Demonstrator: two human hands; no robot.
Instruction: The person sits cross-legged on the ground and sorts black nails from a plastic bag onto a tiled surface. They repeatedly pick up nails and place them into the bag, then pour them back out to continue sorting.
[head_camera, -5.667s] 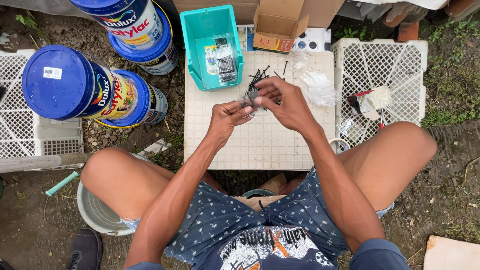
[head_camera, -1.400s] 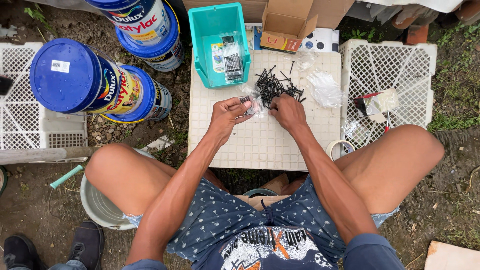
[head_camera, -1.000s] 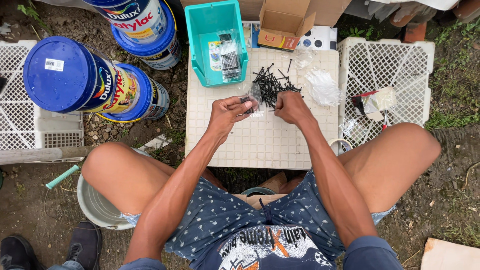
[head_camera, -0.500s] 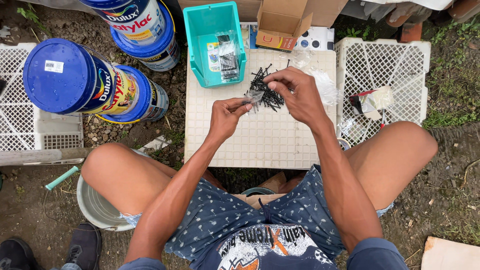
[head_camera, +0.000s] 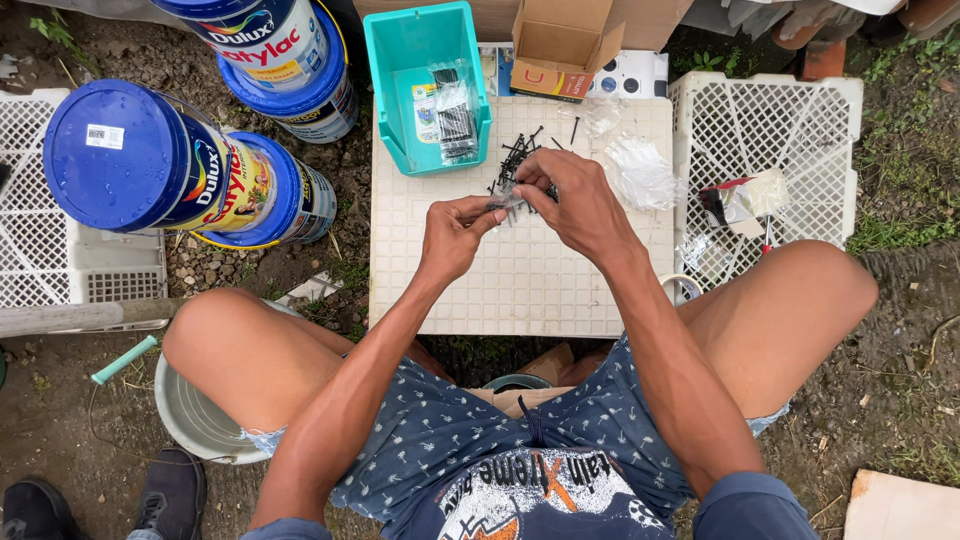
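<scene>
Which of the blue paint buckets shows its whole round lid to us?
The big paint bucket on the far left: its blue lid faces up in full. The other two buckets are partly hidden or cut off.

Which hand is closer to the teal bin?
Left. The left hand sits just below the teal bin; the right hand is farther off, down to its right.

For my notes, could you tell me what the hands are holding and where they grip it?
The left hand pinches a small clear plastic bag at its edge; the right hand holds black screws, grip hidden.
</scene>
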